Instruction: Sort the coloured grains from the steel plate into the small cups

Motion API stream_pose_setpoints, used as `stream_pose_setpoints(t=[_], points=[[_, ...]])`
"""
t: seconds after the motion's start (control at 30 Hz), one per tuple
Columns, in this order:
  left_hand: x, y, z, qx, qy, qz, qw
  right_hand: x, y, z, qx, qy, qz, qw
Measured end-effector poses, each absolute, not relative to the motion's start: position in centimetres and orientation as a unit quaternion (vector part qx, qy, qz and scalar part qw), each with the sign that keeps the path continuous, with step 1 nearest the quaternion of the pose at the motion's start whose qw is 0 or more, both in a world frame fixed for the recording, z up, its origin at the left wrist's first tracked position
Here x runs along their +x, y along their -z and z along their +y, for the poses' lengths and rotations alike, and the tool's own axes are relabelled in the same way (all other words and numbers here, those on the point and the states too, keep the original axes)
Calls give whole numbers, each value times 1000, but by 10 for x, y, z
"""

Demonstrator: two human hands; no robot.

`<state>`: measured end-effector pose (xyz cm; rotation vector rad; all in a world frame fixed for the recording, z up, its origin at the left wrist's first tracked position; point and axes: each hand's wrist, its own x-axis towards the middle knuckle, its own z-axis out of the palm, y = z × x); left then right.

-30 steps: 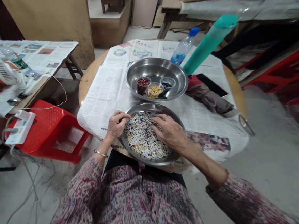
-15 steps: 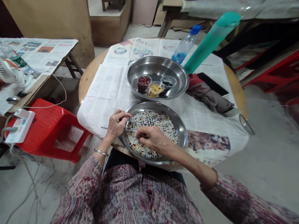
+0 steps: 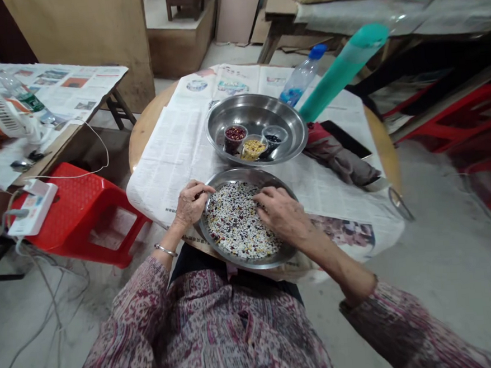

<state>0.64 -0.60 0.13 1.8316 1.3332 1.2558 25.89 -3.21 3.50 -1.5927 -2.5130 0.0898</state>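
A shallow steel basin [image 3: 251,265] stands at the table's near edge. Spread over its bottom is a mix of small grains [image 3: 237,221], mostly white with black, yellow and dark red among them. My left hand [image 3: 192,203] grips the basin's left rim with bent fingers. Over the right part of the grains, my right hand [image 3: 282,214] has its fingers curled down and drawn together; whatever is between the fingertips is hidden. Behind it, a second steel basin [image 3: 215,110] holds clear cups of dark red grains [image 3: 236,133], yellow grains [image 3: 253,148] and black grains [image 3: 272,139].
Newspaper [image 3: 163,156] covers the round table. Beyond the basins are a blue-capped bottle [image 3: 301,76], a green tube [image 3: 344,70], a grey-red cloth [image 3: 340,158] and a dark flat object [image 3: 345,139]. A red stool [image 3: 79,212] with a power strip [image 3: 32,207] stands left.
My right hand has moved rightward across the grains, from the middle of the basin to its right side. My left hand keeps its place at the rim.
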Motion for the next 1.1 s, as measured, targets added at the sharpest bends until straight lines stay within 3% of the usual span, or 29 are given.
stream_pose_setpoints(t=[0.5, 0.87, 0.97, 1.1], points=[[6, -2, -6, 684, -465, 492, 272, 249, -45, -59, -424, -309, -845, 105], [7, 2, -4, 684, -465, 494, 267, 258, -58, -88, -358, -259, -896, -42], [7, 2, -5, 685, -467, 493, 264, 254, -51, -79, -380, -226, -897, -23], [6, 1, -5, 685, -464, 496, 266, 249, -42, -55, -433, -139, -889, 63]])
